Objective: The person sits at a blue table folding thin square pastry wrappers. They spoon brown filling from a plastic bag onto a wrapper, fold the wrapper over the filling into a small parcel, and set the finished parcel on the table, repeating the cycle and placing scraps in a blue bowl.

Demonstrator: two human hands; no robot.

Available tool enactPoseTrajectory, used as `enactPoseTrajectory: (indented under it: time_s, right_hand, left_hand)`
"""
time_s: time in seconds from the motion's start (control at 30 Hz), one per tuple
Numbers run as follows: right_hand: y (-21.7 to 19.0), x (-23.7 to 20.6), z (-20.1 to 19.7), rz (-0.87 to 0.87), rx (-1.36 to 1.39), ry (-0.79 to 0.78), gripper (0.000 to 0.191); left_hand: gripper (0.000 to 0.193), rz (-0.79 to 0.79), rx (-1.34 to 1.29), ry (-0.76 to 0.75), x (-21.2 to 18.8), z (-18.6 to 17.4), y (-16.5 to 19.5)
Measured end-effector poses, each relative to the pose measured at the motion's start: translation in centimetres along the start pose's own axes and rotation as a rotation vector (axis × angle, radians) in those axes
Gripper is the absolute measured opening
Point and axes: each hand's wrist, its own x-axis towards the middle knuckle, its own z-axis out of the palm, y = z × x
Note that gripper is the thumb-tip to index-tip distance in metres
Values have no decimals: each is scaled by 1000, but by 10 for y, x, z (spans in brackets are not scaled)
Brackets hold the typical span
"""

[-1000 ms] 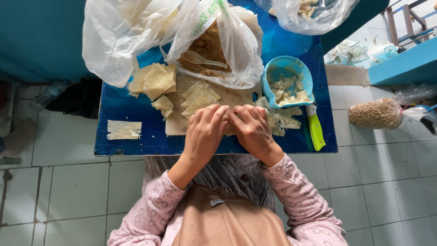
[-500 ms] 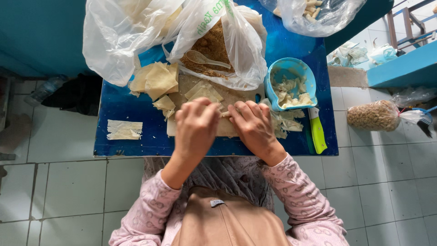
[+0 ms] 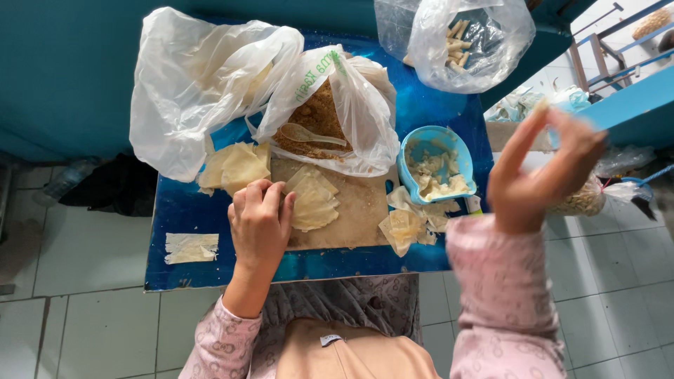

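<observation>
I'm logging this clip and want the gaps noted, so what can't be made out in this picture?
Head view only:
- Right hand: motion-blurred; whatever its fingertips pinch is unreadable.
- Brown filling: mostly covered by the white bag.
- Top bag: cut off by the frame's upper edge; its pale sticks show only through cloudy plastic.
- Left hand: palm down on the board, hiding what lies under it.

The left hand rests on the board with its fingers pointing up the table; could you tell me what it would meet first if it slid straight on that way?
Probably the open bag of brown filling, since the left hand points towards it; the wrappers lie just right of that line.
</observation>
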Motion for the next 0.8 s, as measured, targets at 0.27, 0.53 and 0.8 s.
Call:
enactPoseTrajectory:
  time_s: [0.27,0.53,0.8]
  right_hand:
    - [-23,20,49,44,260,-283,5]
    - [-171,-35,24,-365,727,-807,19]
    - [-151,-30,-18,-381,437,-1019,9]
  left_hand:
    - [12,-23,-119,80,-2,1,-10]
    - [8,-58,-184,-14,-4,2,-16]
    - [10,23,-99,36,-9,3,-13]
